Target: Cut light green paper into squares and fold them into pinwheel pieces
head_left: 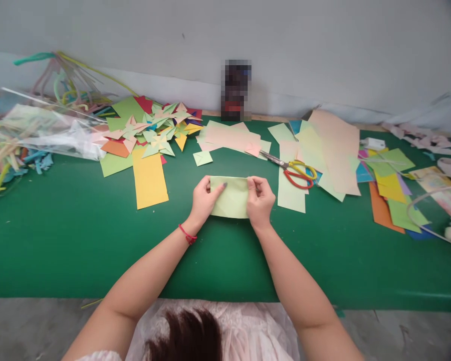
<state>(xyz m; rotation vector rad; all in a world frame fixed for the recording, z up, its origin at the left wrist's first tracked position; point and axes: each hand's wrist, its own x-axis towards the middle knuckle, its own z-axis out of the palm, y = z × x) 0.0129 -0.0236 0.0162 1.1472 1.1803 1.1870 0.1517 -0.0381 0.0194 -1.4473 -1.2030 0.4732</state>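
I hold the pale green paper (231, 203) just above the green table (135, 260), in front of me, between my 2 hands. My left hand (203, 200) pinches its left side, thumb on top; my right hand (261, 200) pinches the upper right edge between thumb and curled fingers. The piece looks like a plain rectangle with faint creases, so I judge it at an early stage; I can't tell whether it is doubled over. Beyond it lies 1 small folded green square (203, 158), and to the left a heap of pointed folded shapes (159, 143) looks finished. Flat sheets (336, 150) on the right appear unworked, with scissors (283, 164) lying beside them. Farther out, I can read no brand, label or writing; the dark upright object (236, 90) by the wall is pixelated.
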